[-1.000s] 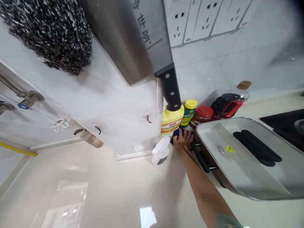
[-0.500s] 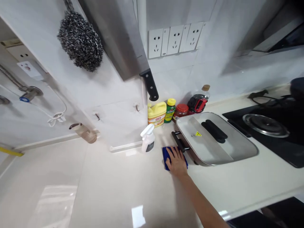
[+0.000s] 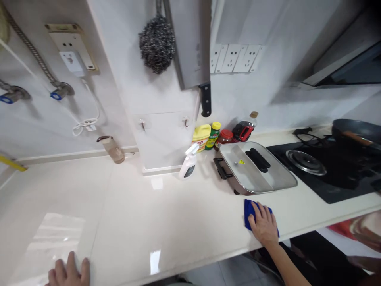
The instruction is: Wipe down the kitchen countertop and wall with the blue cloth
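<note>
Pale, glossy countertop (image 3: 166, 222) is running the whole width of the kitchen, catching reflections of the light, with white tiled wall behind it. On that wall a steel scourer (image 3: 156, 43) and a big cleaver (image 3: 193, 51) are hanging side by side, just left of a row of sockets (image 3: 235, 58). Below them, bottles and jars are crowding the corner: a yellow bottle (image 3: 201, 137), a green one with a yellow cap (image 3: 214, 135) and a red-lidded jar (image 3: 225, 137). A white spray bottle (image 3: 188, 162) is standing just in front of them. An electric skillet (image 3: 256, 169) with a metal lid is sitting beside a black hob (image 3: 327, 171), where a dark pan (image 3: 355, 131) is resting.

Near the front edge, just in front of the skillet, the right hand (image 3: 263, 225) is lying flat, fingers spread, pressing down on a blue cloth (image 3: 249, 209) against the counter, arm stretching up from below. Far to the left, the left hand (image 3: 69, 272) is resting at the counter's edge, fingers loosely extended, holding nothing.
</note>
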{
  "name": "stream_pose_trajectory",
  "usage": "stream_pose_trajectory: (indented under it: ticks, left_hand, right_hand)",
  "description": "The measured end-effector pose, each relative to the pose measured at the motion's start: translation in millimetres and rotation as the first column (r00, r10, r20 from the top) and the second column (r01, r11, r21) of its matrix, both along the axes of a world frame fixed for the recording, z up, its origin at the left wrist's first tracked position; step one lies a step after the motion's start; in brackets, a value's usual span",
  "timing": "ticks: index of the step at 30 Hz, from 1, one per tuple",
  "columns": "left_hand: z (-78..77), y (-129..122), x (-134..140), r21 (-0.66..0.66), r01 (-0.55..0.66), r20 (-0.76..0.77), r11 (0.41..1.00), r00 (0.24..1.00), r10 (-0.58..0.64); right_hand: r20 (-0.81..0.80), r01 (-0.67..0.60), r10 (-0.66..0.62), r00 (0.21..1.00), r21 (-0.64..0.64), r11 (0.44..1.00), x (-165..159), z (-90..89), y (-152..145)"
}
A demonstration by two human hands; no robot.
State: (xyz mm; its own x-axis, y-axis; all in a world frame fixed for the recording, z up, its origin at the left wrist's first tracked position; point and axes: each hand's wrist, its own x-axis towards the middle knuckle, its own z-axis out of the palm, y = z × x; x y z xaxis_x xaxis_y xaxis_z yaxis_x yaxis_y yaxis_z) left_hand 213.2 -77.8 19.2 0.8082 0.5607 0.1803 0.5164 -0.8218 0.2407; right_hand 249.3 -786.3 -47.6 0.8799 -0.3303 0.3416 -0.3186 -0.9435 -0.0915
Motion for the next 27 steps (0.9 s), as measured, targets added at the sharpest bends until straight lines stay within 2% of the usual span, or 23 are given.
stream_pose_trajectory:
  ticks: [2,5,10,15,18,22,24,27]
  left_hand:
    - [2.7,-4.0,-1.2,0.001,-0.001,0.010,1.000,1.000,0.001]
    - [4.2,-4.8,-4.3,-0.015,-0.004,0.003,1.000,1.000,0.004]
    - [-3.7,4.3,-12.5,-0.049,-0.003,0.023,0.999,1.000,0.004]
    - [-20.8,19.2,-21.7,-0.180,0.041,0.077,0.983,0.997,-0.028]
    - [-29.2,37.9,-30.4,-0.279,0.132,0.155,0.951,0.984,-0.091]
    - [-28.8,78.8,-51.3,-0.335,0.265,0.299,0.904,0.940,-0.164]
    - [-25.9,102.7,-64.5,-0.286,0.252,0.333,0.924,0.931,-0.151]
    - [-25.0,133.5,-86.0,-0.221,0.146,0.311,0.964,0.948,-0.072]
  right_hand:
    - [0.031,0.116,-0.117,0.993,0.034,0.993,-2.2,-2.3,14.8]
    - [0.076,0.162,-0.166,0.983,0.049,0.986,-7.4,-5.0,72.4]
    - [0.080,-0.075,0.076,0.994,-0.012,0.997,-24.8,5.2,208.6]
    - [0.019,-0.310,0.312,0.950,-0.056,0.949,-33.2,17.8,326.8]
    - [-0.053,-0.462,0.460,0.886,-0.056,0.885,-35.4,21.5,382.8]
    - [-0.165,-0.656,0.644,0.747,-0.027,0.754,-32.1,25.8,448.1]
    - [-0.200,-0.731,0.714,0.671,-0.015,0.683,-26.3,29.4,480.3]
    - [-0.216,-0.823,0.803,0.555,-0.002,0.569,-16.0,36.1,529.5]
